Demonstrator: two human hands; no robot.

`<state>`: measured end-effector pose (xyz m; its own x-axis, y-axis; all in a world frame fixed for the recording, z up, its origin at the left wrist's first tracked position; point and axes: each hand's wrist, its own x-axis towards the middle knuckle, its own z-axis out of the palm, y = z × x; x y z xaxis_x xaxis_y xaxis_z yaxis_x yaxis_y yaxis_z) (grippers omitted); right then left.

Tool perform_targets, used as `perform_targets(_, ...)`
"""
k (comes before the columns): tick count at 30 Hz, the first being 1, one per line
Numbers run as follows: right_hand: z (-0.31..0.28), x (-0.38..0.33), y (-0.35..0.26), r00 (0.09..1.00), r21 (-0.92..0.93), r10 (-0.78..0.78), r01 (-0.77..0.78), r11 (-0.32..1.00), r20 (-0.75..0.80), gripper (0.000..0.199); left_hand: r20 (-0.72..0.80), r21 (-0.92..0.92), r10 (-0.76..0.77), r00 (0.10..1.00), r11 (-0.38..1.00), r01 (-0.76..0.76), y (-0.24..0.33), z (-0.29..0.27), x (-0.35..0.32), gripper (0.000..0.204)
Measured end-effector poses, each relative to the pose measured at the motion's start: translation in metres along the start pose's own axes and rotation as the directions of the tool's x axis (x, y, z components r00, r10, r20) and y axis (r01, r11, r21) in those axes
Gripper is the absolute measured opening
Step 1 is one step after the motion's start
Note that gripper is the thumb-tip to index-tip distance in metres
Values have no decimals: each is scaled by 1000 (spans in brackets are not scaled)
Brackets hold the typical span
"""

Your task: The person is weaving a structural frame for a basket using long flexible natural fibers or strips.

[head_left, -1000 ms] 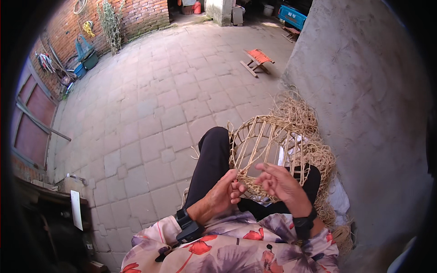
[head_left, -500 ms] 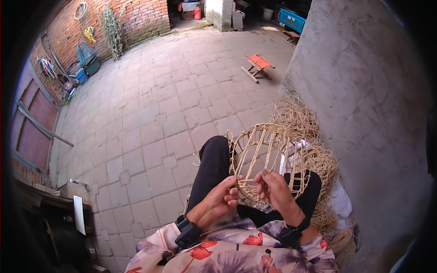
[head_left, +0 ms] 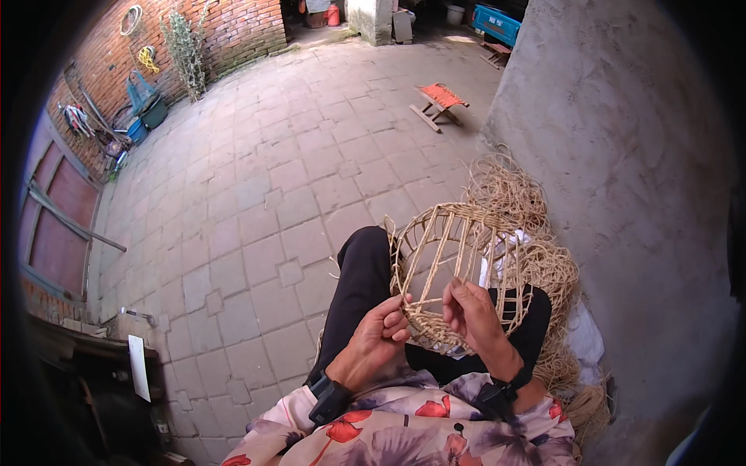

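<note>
An openwork woven basket [head_left: 440,264] of tan twisted cord rests in my lap, its near edge thickly wound. At that edge, on the left, my left hand [head_left: 379,332] is closed, thumb and forefinger pinching the rim. My right hand [head_left: 472,317] hovers over the near right part of the basket, fingers curled and thumb pressed to the forefinger. Whatever it pinches, if anything, is too fine to make out. Both wrists wear black bands.
A heap of loose tan cord [head_left: 544,268] lies to the right of my legs, against a grey wall [head_left: 614,155], with white cloth [head_left: 583,338] beside it. A folding stool [head_left: 443,97] with an orange seat stands ahead on the paving [head_left: 256,210]. At left is a reddish door [head_left: 74,190].
My right hand has risen slightly and drawn away to the right from my left hand. The strand between them no longer shows. My left hand stays at the rim.
</note>
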<state>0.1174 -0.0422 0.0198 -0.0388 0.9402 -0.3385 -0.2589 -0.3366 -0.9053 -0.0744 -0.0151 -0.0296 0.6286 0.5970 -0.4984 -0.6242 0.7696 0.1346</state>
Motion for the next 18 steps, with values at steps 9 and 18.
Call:
perform_targets(9, 6, 19, 1, 994, 113, -53, 64, 992, -97, 36, 2, 47, 38, 999, 998, -38, -1, 2, -2, 14)
perform_targets(18, 14, 15, 12, 980, 68, -157, 167, 984, -125, 38, 0, 302, 115, 993, 947, -110, -4, -2, 4, 11)
